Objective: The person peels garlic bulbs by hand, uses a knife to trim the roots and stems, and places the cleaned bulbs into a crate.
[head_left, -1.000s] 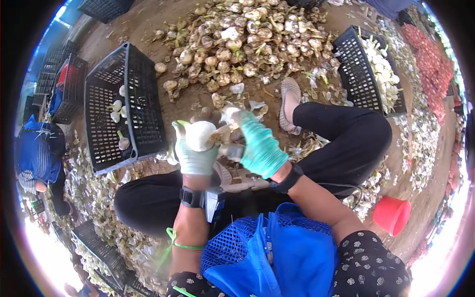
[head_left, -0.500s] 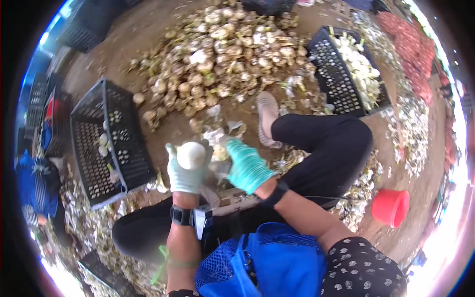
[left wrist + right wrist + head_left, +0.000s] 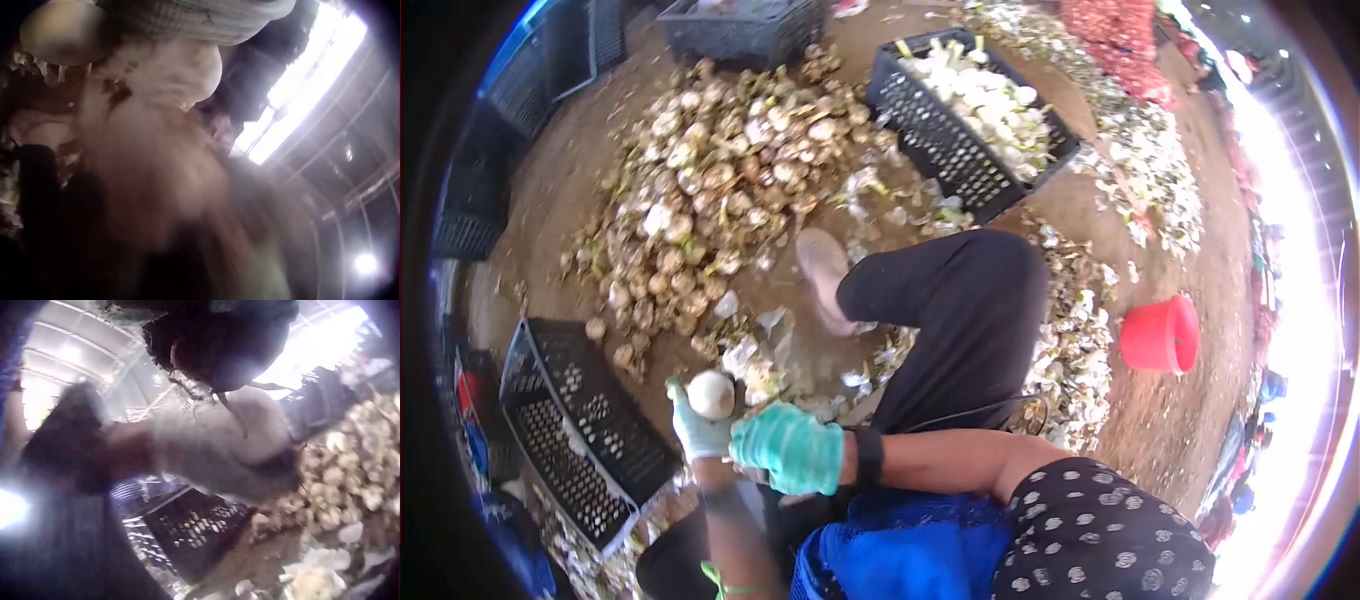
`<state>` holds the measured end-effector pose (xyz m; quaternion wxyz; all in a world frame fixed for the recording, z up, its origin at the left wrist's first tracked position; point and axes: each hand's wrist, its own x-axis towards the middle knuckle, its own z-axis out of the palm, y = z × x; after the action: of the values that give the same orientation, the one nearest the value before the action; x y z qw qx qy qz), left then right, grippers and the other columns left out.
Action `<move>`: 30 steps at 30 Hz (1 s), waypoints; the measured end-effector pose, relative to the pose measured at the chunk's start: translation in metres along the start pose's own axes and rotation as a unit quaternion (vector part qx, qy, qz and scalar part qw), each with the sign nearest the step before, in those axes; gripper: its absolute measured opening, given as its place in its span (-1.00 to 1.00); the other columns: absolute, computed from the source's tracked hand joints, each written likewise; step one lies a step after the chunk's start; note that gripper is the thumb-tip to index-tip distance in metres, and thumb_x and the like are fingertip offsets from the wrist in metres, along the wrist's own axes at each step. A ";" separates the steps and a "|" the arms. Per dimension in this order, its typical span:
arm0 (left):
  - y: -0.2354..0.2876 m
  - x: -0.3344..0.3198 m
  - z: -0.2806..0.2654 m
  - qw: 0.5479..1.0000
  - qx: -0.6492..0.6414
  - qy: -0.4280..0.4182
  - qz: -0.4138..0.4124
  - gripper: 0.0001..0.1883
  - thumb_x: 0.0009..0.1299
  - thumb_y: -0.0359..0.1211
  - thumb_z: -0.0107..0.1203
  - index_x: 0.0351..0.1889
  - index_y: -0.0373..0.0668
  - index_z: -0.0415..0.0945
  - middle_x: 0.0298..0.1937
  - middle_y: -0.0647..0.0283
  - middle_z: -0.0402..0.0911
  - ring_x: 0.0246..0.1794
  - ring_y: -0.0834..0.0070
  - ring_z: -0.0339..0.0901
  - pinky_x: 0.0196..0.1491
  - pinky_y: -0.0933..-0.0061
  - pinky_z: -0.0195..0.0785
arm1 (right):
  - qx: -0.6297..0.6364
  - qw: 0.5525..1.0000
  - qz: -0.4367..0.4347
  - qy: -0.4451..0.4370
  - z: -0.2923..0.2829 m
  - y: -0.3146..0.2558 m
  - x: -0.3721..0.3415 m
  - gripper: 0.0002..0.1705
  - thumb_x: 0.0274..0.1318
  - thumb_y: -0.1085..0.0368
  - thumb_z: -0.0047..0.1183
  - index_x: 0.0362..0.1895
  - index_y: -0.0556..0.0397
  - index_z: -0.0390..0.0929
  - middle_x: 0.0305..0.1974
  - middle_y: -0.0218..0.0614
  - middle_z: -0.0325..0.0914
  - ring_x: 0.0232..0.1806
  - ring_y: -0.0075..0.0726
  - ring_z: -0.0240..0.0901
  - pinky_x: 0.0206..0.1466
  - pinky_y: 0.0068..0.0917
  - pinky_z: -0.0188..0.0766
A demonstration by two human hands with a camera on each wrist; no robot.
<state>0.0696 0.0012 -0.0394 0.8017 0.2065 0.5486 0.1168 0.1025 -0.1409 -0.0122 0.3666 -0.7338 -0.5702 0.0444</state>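
In the head view my left hand [image 3: 700,425], in a pale glove, grips a white garlic bulb [image 3: 712,394] with the thumb up beside it. My right hand [image 3: 790,448], in a green-striped glove, lies across the left wrist with its fingers curled. The right wrist view has the bulb [image 3: 259,422] in the pale glove, with thin dry strands [image 3: 234,415] hanging below the dark right glove. I cannot tell what the right hand holds. Blur covers much of the left wrist view, where a glove [image 3: 206,22] shows above the pale bulb [image 3: 203,72].
A heap of unpeeled garlic [image 3: 710,170] lies ahead. Left stands a black crate [image 3: 585,375]; another crate [image 3: 935,145] at the back right is full of white bulbs. A red bucket [image 3: 1155,338] stands right of my bent leg [image 3: 970,310]. Loose skins [image 3: 1075,350] litter the floor.
The head view has swung round to the right. My right hand has moved from beside the bulb back over the left wrist; the left hand still grips the bulb.
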 end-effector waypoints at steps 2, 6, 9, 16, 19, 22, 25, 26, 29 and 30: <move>-0.002 0.032 -0.040 0.959 0.126 -0.205 0.146 -0.58 0.11 -0.10 0.04 -0.20 -0.21 0.39 -0.30 0.14 0.50 -0.29 0.28 0.45 -0.12 0.36 0.33 | 0.045 0.990 0.005 0.131 -0.038 0.000 0.003 -0.82 -0.27 0.29 -0.03 -0.46 0.05 0.42 -0.55 -0.20 0.39 -0.49 -0.13 0.36 -0.32 -0.33 0.29; -0.002 0.020 -0.031 0.885 0.377 -0.108 0.249 -0.63 0.13 -0.06 0.01 -0.30 -0.17 0.43 -0.41 0.26 0.53 -0.34 0.36 0.46 -0.22 0.35 0.32 | 0.183 0.952 0.245 0.023 -0.037 0.035 0.023 -0.60 -0.28 0.22 0.07 -0.30 0.19 0.35 -0.38 0.00 0.40 -0.38 0.08 0.36 -0.37 -0.26 0.32; -0.020 0.004 0.018 0.988 -0.009 -0.155 -0.023 -0.50 0.23 0.09 -0.23 -0.28 -0.16 0.41 -0.38 0.27 0.50 -0.34 0.35 0.43 -0.20 0.32 0.29 | 0.105 0.973 0.170 0.113 -0.019 0.040 0.026 -0.49 -0.35 0.22 0.12 -0.20 0.15 0.34 -0.43 0.00 0.42 -0.37 0.00 0.40 -0.31 -0.25 0.33; -0.019 -0.002 0.038 0.942 0.139 -0.291 0.087 -0.62 0.21 -0.08 -0.07 -0.14 -0.11 0.37 -0.21 0.33 0.42 -0.28 0.45 0.35 -0.25 0.37 0.24 | 0.131 0.847 0.365 0.363 -0.129 0.151 0.013 -0.65 -0.20 0.46 0.02 -0.21 0.22 0.31 -0.48 -0.36 0.43 -0.51 -0.51 0.34 -0.42 -0.58 0.33; -0.012 -0.009 0.037 0.966 0.170 -0.169 0.098 -0.68 0.16 -0.11 0.00 -0.21 -0.06 0.39 -0.28 0.32 0.43 -0.32 0.42 0.35 -0.29 0.34 0.23 | 0.077 0.690 0.378 0.612 -0.222 0.157 0.013 -0.63 -0.21 0.36 0.06 -0.21 0.13 0.34 -0.54 -0.31 0.44 -0.57 -0.60 0.31 -0.54 -0.63 0.28; -0.013 0.005 0.023 0.970 0.167 -0.155 0.079 -0.71 0.16 -0.13 0.00 -0.24 -0.04 0.39 -0.33 0.30 0.44 -0.37 0.42 0.35 -0.36 0.37 0.21 | -0.206 0.706 0.415 0.536 -0.231 0.144 0.015 -0.59 -0.24 0.36 0.04 -0.17 0.14 0.32 -0.29 -0.05 0.41 -0.36 -0.10 0.40 -0.29 -0.45 0.36; -0.010 0.010 0.015 0.970 0.177 -0.141 0.092 -0.74 0.16 -0.15 -0.02 -0.26 -0.03 0.40 -0.35 0.30 0.45 -0.42 0.43 0.36 -0.41 0.39 0.20 | -0.032 0.814 0.276 0.510 -0.195 0.123 0.028 -0.73 -0.11 0.44 -0.06 -0.21 0.10 0.37 -0.35 -0.27 0.43 -0.41 -0.38 0.39 -0.38 -0.56 0.35; -0.005 0.010 0.010 0.972 0.168 -0.139 0.091 -0.76 0.17 -0.16 -0.02 -0.27 -0.04 0.40 -0.35 0.32 0.46 -0.43 0.44 0.37 -0.42 0.39 0.21 | 0.180 0.774 0.264 0.547 -0.168 0.132 0.031 -0.79 -0.10 0.54 -0.12 -0.29 0.08 0.42 -0.45 -0.42 0.43 -0.49 -0.56 0.34 -0.44 -0.63 0.32; 0.013 0.036 -0.023 0.981 0.117 -0.126 0.088 -0.78 0.16 -0.16 -0.02 -0.31 -0.04 0.42 -0.34 0.35 0.46 -0.41 0.43 0.38 -0.37 0.36 0.22 | 0.144 0.877 0.304 0.343 -0.131 0.077 0.041 -0.87 -0.16 0.45 -0.06 -0.40 0.05 0.45 -0.44 -0.30 0.45 -0.48 -0.32 0.40 -0.41 -0.53 0.34; 0.019 0.042 -0.030 0.984 0.107 -0.097 0.104 -0.81 0.16 -0.16 -0.01 -0.37 -0.02 0.44 -0.39 0.39 0.47 -0.42 0.43 0.37 -0.36 0.36 0.21 | 0.141 0.904 0.274 0.297 -0.103 0.081 0.040 -0.87 -0.16 0.45 -0.05 -0.40 0.05 0.44 -0.50 -0.29 0.45 -0.51 -0.31 0.40 -0.43 -0.49 0.33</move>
<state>0.0579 0.0418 -0.0744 0.8078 0.3571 0.4535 0.1199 0.2313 -0.1628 0.0299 0.5923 -0.7807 -0.1992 0.0033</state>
